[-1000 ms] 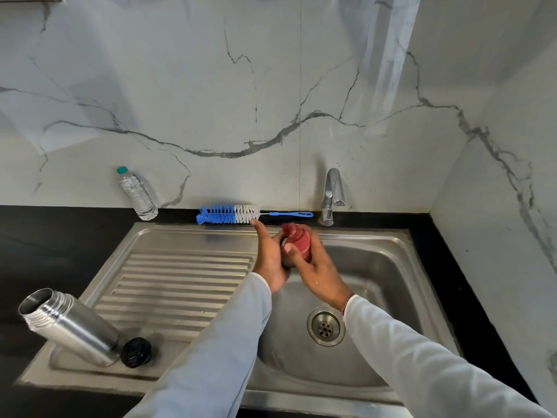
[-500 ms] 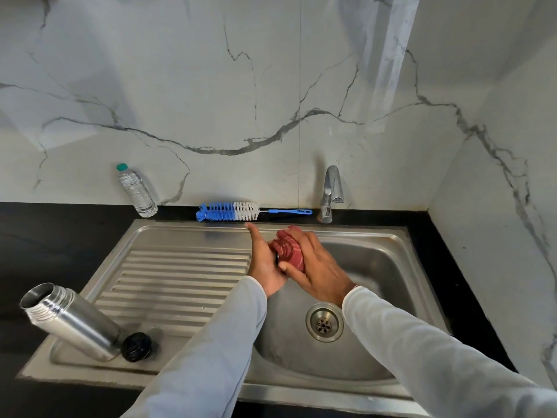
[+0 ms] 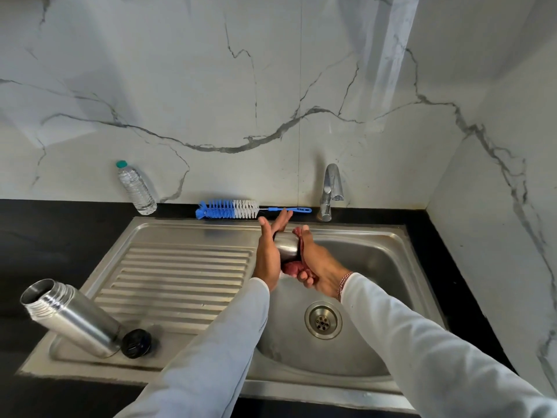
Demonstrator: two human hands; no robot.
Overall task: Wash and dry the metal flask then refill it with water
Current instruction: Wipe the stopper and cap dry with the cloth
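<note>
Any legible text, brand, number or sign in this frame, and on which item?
None can be read.
Plastic water bottle: clear, no label shows.
Bottle brush: dark marks on its blue handle, too small to read.
Metal flask, black stopper and the steel cup between the hands: no markings visible.

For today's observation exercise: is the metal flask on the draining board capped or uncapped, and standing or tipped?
Uncapped and tipped. The metal flask leans with its threaded mouth bare; a black stopper lies beside its base on the sink.
</note>
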